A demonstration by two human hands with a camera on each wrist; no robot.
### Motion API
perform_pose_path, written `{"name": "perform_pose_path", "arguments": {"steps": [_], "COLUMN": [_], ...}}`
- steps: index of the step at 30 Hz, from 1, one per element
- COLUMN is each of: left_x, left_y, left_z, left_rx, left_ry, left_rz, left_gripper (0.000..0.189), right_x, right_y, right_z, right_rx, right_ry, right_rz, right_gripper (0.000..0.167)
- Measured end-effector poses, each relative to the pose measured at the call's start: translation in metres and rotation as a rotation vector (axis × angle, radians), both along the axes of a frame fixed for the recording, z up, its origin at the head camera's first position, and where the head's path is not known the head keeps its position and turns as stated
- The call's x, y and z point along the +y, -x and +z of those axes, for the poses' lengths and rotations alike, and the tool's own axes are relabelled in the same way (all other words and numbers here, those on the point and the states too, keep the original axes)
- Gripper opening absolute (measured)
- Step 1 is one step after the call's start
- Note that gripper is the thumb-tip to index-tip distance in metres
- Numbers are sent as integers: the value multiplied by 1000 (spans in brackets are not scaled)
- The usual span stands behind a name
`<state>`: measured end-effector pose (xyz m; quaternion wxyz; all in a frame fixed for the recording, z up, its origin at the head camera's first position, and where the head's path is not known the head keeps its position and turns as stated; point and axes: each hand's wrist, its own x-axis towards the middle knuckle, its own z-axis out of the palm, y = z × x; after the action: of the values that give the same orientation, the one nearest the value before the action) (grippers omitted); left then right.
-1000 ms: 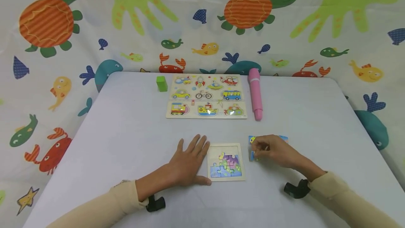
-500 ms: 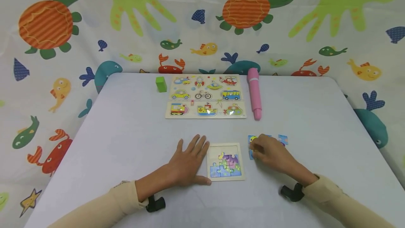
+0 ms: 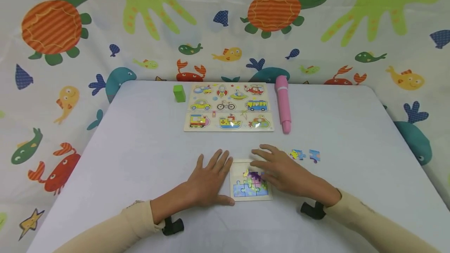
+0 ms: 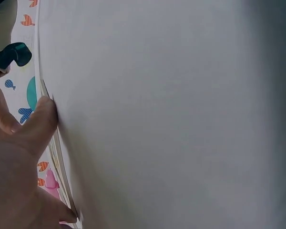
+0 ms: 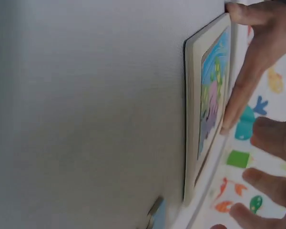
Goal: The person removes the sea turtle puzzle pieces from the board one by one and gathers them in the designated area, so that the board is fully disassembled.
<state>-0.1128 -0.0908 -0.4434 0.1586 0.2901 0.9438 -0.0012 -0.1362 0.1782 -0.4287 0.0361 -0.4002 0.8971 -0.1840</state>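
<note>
A small wooden jigsaw tray [image 3: 251, 199] lies flat on the white table, partly filled with blue, green and purple pieces. Along its left edge rests my left hand [image 3: 207, 182], palm down with fingers extended; the fingertips and thumb are right at the frame. My right hand [image 3: 284, 171] hovers across the tray's upper right corner. Its fingers are spread, and nothing shows between them in the right wrist view. Beyond that hand lie two loose jigsaw pieces, a yellow-and-blue piece [image 3: 297, 154] and a blue piece [image 3: 314, 155]. Another loose piece [image 5: 157, 214] shows low in the right wrist view.
Farther back lies a wooden vehicle peg puzzle board [image 3: 229, 106]. A green block [image 3: 179, 93] stands at its left, and a pink marker-shaped stick [image 3: 283, 104] lies at its right. A sea-animal curtain [image 3: 211, 18] hangs behind the table.
My right hand has moved left from the loose pieces to the tray, and its bunched fingers have spread. The left hand has stayed at the tray's edge.
</note>
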Motion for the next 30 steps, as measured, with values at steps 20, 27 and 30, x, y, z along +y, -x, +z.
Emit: {"name": "perform_pose_path", "arguments": {"steps": [20, 27, 30], "left_x": [0, 1, 1], "left_y": [2, 2, 1], "left_z": [2, 2, 2], "left_rx": [5, 5, 1], "left_ry": [15, 22, 24], "left_rz": [-11, -11, -9], "left_gripper": [115, 115, 114], "right_x": [-34, -34, -35], "right_y": [16, 12, 11], "right_z": [-8, -7, -7], "right_rx": [-25, -19, -30], "right_ry": [-141, -154, -135], "right_rz": [118, 71, 55], "right_gripper": [30, 31, 28]}}
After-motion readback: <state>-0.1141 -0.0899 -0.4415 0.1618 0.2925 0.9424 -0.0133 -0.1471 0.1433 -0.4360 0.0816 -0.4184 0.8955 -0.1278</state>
